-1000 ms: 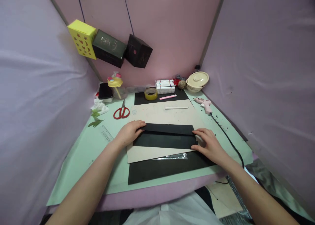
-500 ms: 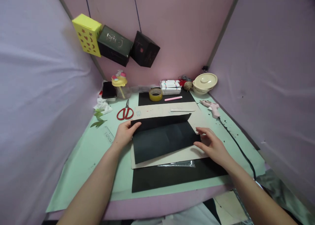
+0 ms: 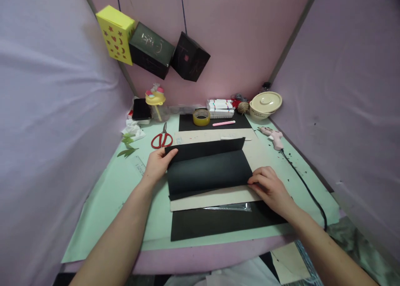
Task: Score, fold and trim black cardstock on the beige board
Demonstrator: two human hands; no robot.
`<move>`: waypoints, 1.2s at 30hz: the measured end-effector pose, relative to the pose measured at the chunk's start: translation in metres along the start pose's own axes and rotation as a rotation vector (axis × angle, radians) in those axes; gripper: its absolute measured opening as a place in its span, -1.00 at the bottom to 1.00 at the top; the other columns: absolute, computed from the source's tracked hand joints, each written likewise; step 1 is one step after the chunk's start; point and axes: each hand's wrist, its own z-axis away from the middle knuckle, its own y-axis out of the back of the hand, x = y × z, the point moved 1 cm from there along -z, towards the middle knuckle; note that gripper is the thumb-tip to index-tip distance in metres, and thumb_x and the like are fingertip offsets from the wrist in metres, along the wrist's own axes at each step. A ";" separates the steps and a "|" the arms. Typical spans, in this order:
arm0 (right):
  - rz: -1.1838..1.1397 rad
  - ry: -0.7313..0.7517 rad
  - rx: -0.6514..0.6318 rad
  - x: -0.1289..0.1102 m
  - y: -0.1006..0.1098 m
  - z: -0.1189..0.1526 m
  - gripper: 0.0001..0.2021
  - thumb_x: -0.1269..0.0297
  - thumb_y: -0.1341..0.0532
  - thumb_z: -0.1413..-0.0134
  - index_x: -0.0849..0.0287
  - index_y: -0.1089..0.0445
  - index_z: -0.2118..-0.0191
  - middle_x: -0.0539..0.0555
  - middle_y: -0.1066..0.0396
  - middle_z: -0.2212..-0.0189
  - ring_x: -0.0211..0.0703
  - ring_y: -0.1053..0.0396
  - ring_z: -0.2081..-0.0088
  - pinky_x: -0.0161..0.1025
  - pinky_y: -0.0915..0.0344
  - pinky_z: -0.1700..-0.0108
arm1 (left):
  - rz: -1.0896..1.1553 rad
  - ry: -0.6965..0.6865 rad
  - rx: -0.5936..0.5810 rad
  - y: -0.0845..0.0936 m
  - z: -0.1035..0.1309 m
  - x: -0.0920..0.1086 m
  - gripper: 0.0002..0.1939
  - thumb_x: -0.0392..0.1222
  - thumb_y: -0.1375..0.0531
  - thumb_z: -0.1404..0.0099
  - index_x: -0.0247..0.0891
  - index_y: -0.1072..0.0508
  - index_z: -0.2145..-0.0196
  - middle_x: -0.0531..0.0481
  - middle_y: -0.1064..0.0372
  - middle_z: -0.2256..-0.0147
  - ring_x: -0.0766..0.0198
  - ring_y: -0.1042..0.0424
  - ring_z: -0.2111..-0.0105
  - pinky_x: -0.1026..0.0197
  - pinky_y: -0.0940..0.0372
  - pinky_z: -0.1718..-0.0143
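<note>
A sheet of black card (image 3: 208, 173) is between my hands, its far strip folded up along a crease and its near edge bent as well. My left hand (image 3: 158, 164) pinches the upper left corner, thumb on the near face of the raised strip. At the lower right corner, my right hand (image 3: 269, 189) has thumb and fingers closed on the card's edge. Beneath the card lies a cream board (image 3: 187, 203), and nearer to me a larger black sheet (image 3: 218, 225) with a clear plastic piece (image 3: 233, 207) on it.
Red-handled scissors (image 3: 161, 140), a leaf sprig (image 3: 126, 146) and a clear ruler (image 3: 140, 165) lie to the left. Behind are a tape roll (image 3: 201, 118), a pink pen (image 3: 223, 123) and markers (image 3: 220, 109). A corded glue gun (image 3: 275, 139) and lidded bowl (image 3: 265, 104) stand right.
My right hand has closed from a looser hold onto the card's right corner. The card's near edge, flat before, now bends along a narrow strip. The whole view has shifted slightly.
</note>
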 end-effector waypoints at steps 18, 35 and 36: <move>0.264 0.224 0.219 -0.043 0.004 0.029 -0.78 0.62 -0.17 -0.11 0.20 -0.36 0.17 0.13 -0.43 0.29 -0.11 -0.27 0.25 -0.11 -0.22 0.22 | -0.101 -0.259 0.094 0.000 0.011 0.024 -0.50 0.01 -0.30 -0.13 -0.25 -0.40 0.01 -0.13 -0.46 0.06 0.11 -0.44 0.03 0.05 -0.30 -0.04; 0.109 0.168 -0.075 -0.098 0.000 0.011 -0.78 0.41 -0.05 -0.27 0.23 -0.39 0.07 0.15 -0.47 0.27 -0.12 -0.40 0.24 -0.16 -0.36 0.21 | -1.169 -1.024 -0.556 -0.084 0.145 0.004 -0.81 -0.32 -0.07 -0.39 -0.28 -0.47 0.14 -0.06 -0.46 0.27 0.16 -0.32 0.29 0.09 -0.11 0.35; 0.144 0.289 -0.082 -0.094 0.009 0.003 -0.71 0.46 -0.01 -0.27 0.23 -0.37 -0.01 0.16 -0.49 0.16 -0.10 -0.40 0.12 -0.09 -0.34 0.06 | -1.120 -1.107 -0.554 -0.081 0.144 0.003 -0.80 -0.31 -0.06 -0.41 -0.29 -0.47 0.14 -0.06 -0.47 0.27 0.17 -0.32 0.29 0.09 -0.09 0.34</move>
